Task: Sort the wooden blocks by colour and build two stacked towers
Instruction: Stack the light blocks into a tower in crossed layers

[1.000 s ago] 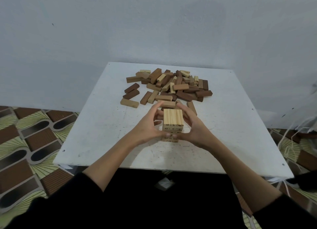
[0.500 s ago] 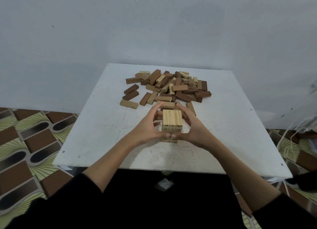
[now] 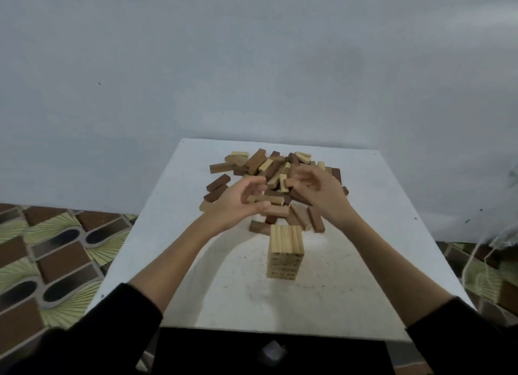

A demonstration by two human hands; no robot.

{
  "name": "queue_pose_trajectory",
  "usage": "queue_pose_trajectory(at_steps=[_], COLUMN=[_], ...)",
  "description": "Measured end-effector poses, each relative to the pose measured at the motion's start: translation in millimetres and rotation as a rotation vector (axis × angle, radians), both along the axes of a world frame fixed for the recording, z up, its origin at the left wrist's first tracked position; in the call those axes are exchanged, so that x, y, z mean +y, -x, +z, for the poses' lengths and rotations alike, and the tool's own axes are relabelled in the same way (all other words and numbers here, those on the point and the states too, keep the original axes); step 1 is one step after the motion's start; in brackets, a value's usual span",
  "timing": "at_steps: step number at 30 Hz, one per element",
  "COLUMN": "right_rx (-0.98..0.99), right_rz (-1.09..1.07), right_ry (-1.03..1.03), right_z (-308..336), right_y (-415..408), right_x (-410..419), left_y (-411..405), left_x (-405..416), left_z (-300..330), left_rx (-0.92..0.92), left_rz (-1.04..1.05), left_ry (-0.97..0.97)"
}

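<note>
Head view, single wide-angle camera: set above the near edge of the white table (image 3: 392, 195), facing forward and down; both forearms enter from the lower corners; table fills centre frame, close; pale wall (image 3: 252, 66) across the upper half; patterned floor (image 3: 56, 248) at lower left.

i see a pale wooden tower (image 3: 285, 254) standing upright near the table's middle – several neat layers, three blocks across on top. behind it lies the loose pile of blocks (image 3: 276, 175), light and dark brown mixed, jumbled at all angles – some lying flat at the pile's edges.
</note>
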State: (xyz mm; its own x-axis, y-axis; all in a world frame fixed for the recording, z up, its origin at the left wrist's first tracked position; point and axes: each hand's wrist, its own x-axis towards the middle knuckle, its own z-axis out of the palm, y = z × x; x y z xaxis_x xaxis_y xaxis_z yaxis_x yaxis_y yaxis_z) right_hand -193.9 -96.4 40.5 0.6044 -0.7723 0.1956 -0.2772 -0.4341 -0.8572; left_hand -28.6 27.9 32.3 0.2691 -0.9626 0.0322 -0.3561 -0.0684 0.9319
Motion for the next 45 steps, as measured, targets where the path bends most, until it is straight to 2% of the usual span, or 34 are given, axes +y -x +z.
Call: queue_pose_trajectory(at_steps=[3,6,9,12,14,15,17,19,21,24,30,34,38,42,45], right_rx=[0.219,0.465,0.683,0.802,0.8,0.734,0.464,0.229,0.156,0.191,0.592,0.784,0.851,0.785,0.597], right_rz=[0.027,0.16,0.236,0.259,0.272,0.276,0.248,0.1,-0.037,-0.14,-0.259,-0.224,-0.222,-0.21,-0.186], right_ry=[0.215,0.425,0.519,0.617,0.618,0.584,0.413,0.24,0.155,0.039,0.069,0.06,0.086,0.082,0.069], right_z=[-11,-24,-35,-40,-40,-40,-33,-21,-9,-7,-26,-33,-37,-32,-13], right_y=[-32,-58,-70,-72,-71,-69,-68,-68,-67,-65,-76,-82,-86,-82,-77], right_x=[-32,-60,-74,-77,-83,-84,-87,-95,-110,-143,-193,-196,-193,-188,-176], left_y=[-15,-28,-44,-59,-66,-67,-70,-74,-76,-78,-82,-86,-89,-82,-70], left_x=[-35,-68,-97,-118,-133,-138,-151,-163,-171,-178,-186,-189,-191,-182,-165], left_z=[-11,-19,-22,-20,-18,-16,-13,-11,-10,-10,-9,-14,-16,-20,-16], left_rx=[-0.15,-0.296,-0.509,-0.714,-0.823,-0.856,-0.913,-0.974,-0.984,-0.986,-1.142,-1.113,-1.027,-0.78,-0.538], left_rz=[0.048,0.084,0.039,-0.021,-0.053,-0.077,-0.13,-0.189,-0.248,-0.294,-0.362,-0.36,-0.305,-0.204,-0.081], left_ry=[-0.038,-0.049,-0.091,-0.13,-0.124,-0.128,-0.161,-0.23,-0.309,-0.337,-0.329,-0.28,-0.244,-0.139,-0.048])
